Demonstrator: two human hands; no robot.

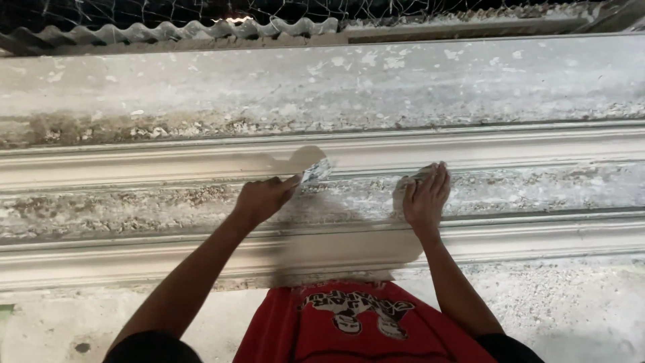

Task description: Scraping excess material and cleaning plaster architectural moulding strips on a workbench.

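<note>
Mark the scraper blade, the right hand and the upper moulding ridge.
scraper blade (317,171), head view, middle of the blade
right hand (424,198), head view, back of the hand
upper moulding ridge (134,168), head view, bare left stretch

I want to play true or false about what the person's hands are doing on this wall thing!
1. The left hand holds a small flat scraper blade. True.
2. The right hand holds a hammer. False: it rests flat on the rough band of the moulding.
3. The person wears a blue shirt. False: the red shirt has a dark print.
4. Corrugated sheeting runs along the top. True.
5. Both hands touch each other. False: they are apart.
</note>
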